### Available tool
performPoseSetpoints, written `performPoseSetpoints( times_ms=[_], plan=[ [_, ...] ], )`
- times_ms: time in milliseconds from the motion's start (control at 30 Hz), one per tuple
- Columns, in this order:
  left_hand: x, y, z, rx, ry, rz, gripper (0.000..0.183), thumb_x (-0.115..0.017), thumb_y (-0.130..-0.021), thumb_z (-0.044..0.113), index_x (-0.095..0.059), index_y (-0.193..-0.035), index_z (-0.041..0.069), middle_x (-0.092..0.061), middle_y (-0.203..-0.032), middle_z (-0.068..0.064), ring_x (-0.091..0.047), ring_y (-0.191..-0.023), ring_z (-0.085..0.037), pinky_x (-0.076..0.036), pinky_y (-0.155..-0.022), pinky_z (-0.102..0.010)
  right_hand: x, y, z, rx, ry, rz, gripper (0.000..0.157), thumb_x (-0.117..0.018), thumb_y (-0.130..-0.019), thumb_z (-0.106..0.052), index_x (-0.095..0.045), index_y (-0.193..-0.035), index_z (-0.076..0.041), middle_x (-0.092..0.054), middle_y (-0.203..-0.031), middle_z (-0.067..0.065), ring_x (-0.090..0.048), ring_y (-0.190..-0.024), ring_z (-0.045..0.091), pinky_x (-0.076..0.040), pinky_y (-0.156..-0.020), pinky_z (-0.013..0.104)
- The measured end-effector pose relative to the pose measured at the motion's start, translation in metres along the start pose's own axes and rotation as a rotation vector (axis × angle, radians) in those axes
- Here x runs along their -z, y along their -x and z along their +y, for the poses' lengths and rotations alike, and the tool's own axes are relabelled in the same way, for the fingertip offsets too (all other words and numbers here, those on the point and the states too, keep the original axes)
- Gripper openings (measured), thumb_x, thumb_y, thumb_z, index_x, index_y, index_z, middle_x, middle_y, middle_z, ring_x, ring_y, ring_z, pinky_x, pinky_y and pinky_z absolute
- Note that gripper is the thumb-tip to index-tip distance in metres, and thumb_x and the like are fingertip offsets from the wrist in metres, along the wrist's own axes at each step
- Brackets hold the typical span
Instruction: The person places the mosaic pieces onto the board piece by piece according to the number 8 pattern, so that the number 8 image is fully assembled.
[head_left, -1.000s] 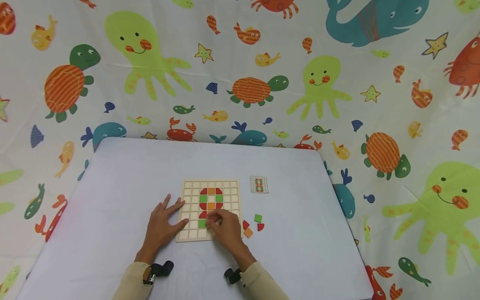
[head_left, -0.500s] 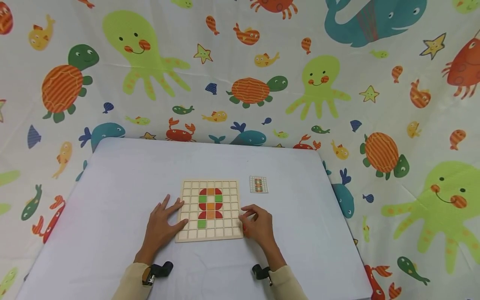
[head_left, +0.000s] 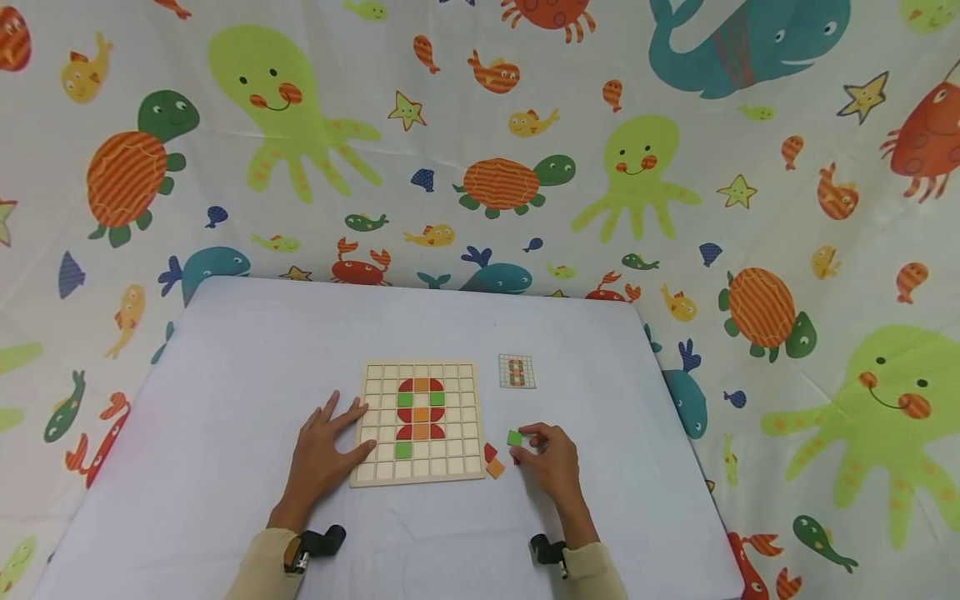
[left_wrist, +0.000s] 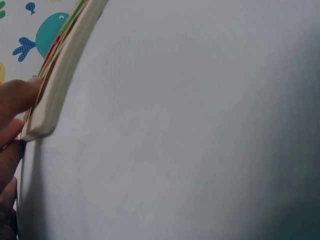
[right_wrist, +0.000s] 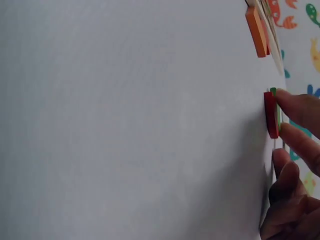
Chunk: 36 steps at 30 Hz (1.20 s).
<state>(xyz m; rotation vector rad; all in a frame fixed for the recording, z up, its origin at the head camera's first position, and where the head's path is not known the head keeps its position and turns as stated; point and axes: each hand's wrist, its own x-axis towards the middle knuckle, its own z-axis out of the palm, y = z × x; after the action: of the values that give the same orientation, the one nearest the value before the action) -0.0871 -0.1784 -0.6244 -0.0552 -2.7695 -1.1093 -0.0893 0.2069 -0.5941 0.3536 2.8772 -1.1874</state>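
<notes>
A wooden grid board (head_left: 457,467) lies on the white table with red, green and orange tiles set in its middle cells. My left hand (head_left: 322,454) rests at the board's left edge with fingers spread; in the left wrist view its thumb (left_wrist: 22,97) touches the board's rim. Right of the board, my right hand (head_left: 553,462) has thumb and index finger at two sides of a green square tile (head_left: 514,437), pinching it. A red quarter-round tile (right_wrist: 270,115) lies beside it, partly hidden by the hand in the head view.
An orange square tile (head_left: 495,469) and another red tile (head_left: 490,452) lie close to the board's right edge. A small pattern card (head_left: 517,372) is farther back. Behind the table (head_left: 300,333) hangs a cloth (head_left: 465,100) printed with sea animals.
My right hand has moved from over the board out to the right, to the green tile. The board cells it covered now show. My left hand has stayed in place.
</notes>
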Motion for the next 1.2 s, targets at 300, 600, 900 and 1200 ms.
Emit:
performPoseSetpoints(
  times_ms=[300,600,900,1200],
  plan=[
    [0.000,0.002,0.002,0.003,-0.003,-0.018,0.068,-0.088,-0.083,0.031,-0.067,-0.144,0.011,-0.043,-0.164,-0.031,-0.037,-0.154,-0.053,-0.024,-0.125,-0.073,-0.009,-0.001,-0.008,-0.024,-0.058,-0.031,0.023,-0.089,-0.083,-0.009,-0.074,-0.097,-0.019,-0.066,-0.088,0.000,-0.054,-0.083,0.017,-0.042,-0.068,0.027],
    [0.000,0.002,0.004,0.021,-0.006,-0.033,0.069,-0.088,-0.084,0.032,-0.066,-0.146,0.011,-0.042,-0.164,-0.030,-0.035,-0.155,-0.053,-0.023,-0.125,-0.073,-0.011,0.002,-0.011,0.044,-0.156,-0.077,0.019,-0.083,-0.088,-0.006,-0.073,-0.097,-0.018,-0.070,-0.085,-0.002,-0.056,-0.071,0.014,-0.047,-0.058,0.021],
    [0.002,0.000,0.006,0.026,0.002,-0.031,0.069,-0.088,-0.084,0.031,-0.066,-0.146,0.010,-0.041,-0.165,-0.031,-0.034,-0.155,-0.053,-0.022,-0.125,-0.074,-0.030,0.017,-0.033,0.161,-0.255,-0.166,0.017,-0.083,-0.089,-0.007,-0.074,-0.096,-0.020,-0.070,-0.082,-0.003,-0.052,-0.064,0.008,-0.042,-0.053,0.019],
    [0.002,0.000,0.003,0.033,-0.003,-0.033,0.069,-0.088,-0.085,0.033,-0.065,-0.147,0.011,-0.038,-0.167,-0.031,-0.034,-0.155,-0.056,-0.023,-0.123,-0.077,-0.059,0.032,-0.063,0.239,-0.253,-0.214,0.016,-0.086,-0.087,-0.011,-0.077,-0.095,-0.020,-0.071,-0.080,-0.006,-0.050,-0.065,0.004,-0.043,-0.056,0.018]
  ],
)
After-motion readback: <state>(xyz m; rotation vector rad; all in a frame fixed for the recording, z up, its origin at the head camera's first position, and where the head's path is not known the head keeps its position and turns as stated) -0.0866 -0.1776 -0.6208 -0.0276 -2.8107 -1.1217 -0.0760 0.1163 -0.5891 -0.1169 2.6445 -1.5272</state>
